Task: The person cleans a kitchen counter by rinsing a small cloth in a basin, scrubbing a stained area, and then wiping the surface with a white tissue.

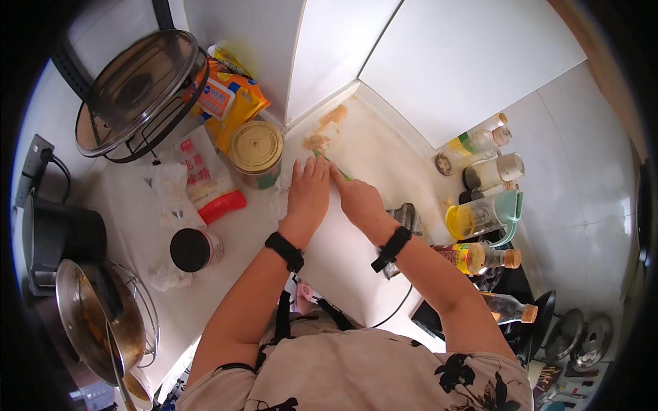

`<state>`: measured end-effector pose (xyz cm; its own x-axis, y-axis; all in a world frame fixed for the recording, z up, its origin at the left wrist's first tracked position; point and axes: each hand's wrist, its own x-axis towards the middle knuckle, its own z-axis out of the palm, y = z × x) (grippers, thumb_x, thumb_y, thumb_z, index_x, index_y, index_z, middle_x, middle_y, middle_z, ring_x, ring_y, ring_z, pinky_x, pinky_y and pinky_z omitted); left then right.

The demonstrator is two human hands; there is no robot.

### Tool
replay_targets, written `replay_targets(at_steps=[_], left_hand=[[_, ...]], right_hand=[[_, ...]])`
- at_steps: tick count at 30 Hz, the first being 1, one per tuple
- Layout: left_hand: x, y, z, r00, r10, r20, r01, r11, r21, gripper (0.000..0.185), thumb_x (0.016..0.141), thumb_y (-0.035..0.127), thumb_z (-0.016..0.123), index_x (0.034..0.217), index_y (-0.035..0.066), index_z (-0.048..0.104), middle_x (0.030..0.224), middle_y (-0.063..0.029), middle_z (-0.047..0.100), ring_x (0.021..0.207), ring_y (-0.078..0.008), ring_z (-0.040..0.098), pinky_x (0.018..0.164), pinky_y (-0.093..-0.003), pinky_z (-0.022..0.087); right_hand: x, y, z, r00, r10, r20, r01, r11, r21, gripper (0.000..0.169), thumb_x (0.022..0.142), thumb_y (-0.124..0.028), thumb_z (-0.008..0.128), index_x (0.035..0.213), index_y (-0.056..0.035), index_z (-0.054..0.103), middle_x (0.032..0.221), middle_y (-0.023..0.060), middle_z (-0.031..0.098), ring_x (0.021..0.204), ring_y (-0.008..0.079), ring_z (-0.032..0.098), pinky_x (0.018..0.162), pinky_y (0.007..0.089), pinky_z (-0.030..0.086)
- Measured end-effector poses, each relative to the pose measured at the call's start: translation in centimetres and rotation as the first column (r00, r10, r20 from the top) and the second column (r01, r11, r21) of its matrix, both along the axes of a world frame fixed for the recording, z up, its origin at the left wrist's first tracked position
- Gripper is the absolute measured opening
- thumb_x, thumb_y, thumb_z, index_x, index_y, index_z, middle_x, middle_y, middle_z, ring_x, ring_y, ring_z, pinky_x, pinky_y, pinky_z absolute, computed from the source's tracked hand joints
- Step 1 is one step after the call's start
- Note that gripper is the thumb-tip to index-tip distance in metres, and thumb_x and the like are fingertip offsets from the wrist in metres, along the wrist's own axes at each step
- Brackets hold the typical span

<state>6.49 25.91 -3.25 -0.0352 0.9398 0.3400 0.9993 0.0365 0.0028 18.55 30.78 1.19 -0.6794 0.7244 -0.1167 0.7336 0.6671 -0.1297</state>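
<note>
A thin green strip-like tool lies at a slant on the pale countertop, close to a brown stain. My right hand grips its near end, with the index finger stretched along it. Palm down beside it, my left hand has its fingers extended, and their tips reach the tool's edge. Whether those fingertips press on the tool is hidden. A crumpled white tissue or cloth touches the outer side of my left hand. Both wrists wear black bands.
Left of my hands stand a gold-lidded jar, a seasoning bag with a red end and a black-lidded jar. A wok sits farther left. Several bottles and an oil jug line the right side, near a grey scrubbing cloth.
</note>
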Motion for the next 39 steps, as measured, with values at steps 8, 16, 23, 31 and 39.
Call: replay_targets(at_steps=[8, 16, 23, 31, 39], left_hand=[[-0.5, 1.8, 1.3, 0.998, 0.044, 0.054, -0.032, 0.979, -0.201, 0.045, 0.086, 0.011, 0.045, 0.130, 0.006, 0.041, 0.136, -0.0052, 0.038, 0.130, -0.0225, 0.029, 0.107, -0.0505, 0.021], [-1.3, 3.9, 2.8, 0.997, 0.041, 0.066, -0.019, 0.952, -0.306, 0.038, 0.086, 0.014, 0.045, 0.123, 0.005, 0.049, 0.130, -0.0075, 0.045, 0.129, -0.0255, 0.032, 0.103, -0.0548, 0.023], [-0.8, 2.3, 0.9, 0.991, 0.047, 0.123, -0.013, 0.964, -0.267, 0.043, 0.087, 0.012, 0.042, 0.130, 0.006, 0.042, 0.138, -0.0054, 0.038, 0.130, -0.0257, 0.031, 0.104, -0.0574, 0.021], [-0.4, 1.8, 1.5, 0.988, 0.033, 0.151, 0.018, 0.946, -0.323, 0.043, 0.088, 0.011, 0.041, 0.131, 0.007, 0.041, 0.140, -0.0040, 0.036, 0.131, -0.0259, 0.031, 0.103, -0.0587, 0.021], [-0.6, 2.2, 2.3, 0.998, 0.019, 0.063, 0.003, 0.945, -0.326, 0.039, 0.087, 0.012, 0.043, 0.126, 0.007, 0.045, 0.138, -0.0044, 0.038, 0.130, -0.0252, 0.030, 0.103, -0.0582, 0.023]], right_hand=[[-0.6, 1.0, -0.4, 0.996, -0.007, -0.086, 0.011, 0.999, 0.043, 0.058, 0.078, 0.000, 0.046, 0.135, -0.0068, 0.035, 0.071, 0.0151, 0.062, 0.064, 0.0327, 0.060, 0.054, 0.0426, 0.048], [-1.1, 2.3, -1.0, 0.993, -0.019, -0.121, 0.028, 0.996, 0.079, 0.057, 0.079, -0.002, 0.046, 0.134, -0.0077, 0.036, 0.069, 0.0161, 0.061, 0.063, 0.0323, 0.061, 0.054, 0.0431, 0.048], [-0.2, 1.1, -0.7, 0.995, -0.005, -0.097, 0.012, 0.998, 0.069, 0.057, 0.078, -0.002, 0.046, 0.134, -0.0053, 0.037, 0.068, 0.0152, 0.061, 0.061, 0.0313, 0.061, 0.054, 0.0430, 0.048], [0.2, -0.1, 0.0, 0.998, -0.026, -0.050, 0.027, 0.999, 0.033, 0.057, 0.077, -0.001, 0.048, 0.133, -0.0033, 0.037, 0.069, 0.0146, 0.062, 0.062, 0.0313, 0.061, 0.054, 0.0420, 0.049], [-0.5, 0.4, -0.4, 0.993, -0.050, -0.103, 0.052, 0.999, 0.014, 0.058, 0.078, 0.000, 0.044, 0.135, -0.0077, 0.035, 0.068, 0.0163, 0.061, 0.063, 0.0334, 0.060, 0.054, 0.0441, 0.047]])
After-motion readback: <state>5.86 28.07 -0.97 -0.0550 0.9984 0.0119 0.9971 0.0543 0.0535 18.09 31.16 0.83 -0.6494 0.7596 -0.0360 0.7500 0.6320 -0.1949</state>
